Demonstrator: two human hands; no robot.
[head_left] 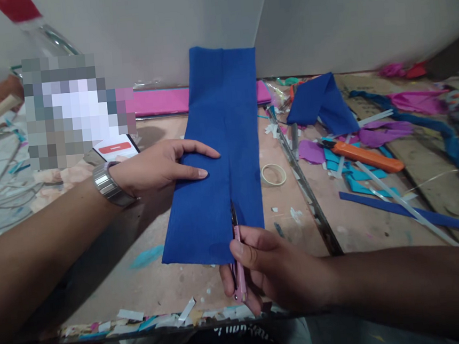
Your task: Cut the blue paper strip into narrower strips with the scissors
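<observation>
A long blue sheet of folded paper or fabric lies on the worktable, its far end leaning up against the wall. My right hand is wrapped round the pink handles of a pair of scissors. Their dark blades sit in a lengthwise cut that runs up from the sheet's near edge. On the left half of the sheet rests my left hand, thumb and forefinger apart, pressing the material flat. A silver watch band circles that wrist.
Right of the sheet are a roll of tape, a metal ruler-like strip, an orange utility knife and coloured scraps. A folded blue piece lies behind them. Pink packs line the wall; a phone is at left, partly blurred.
</observation>
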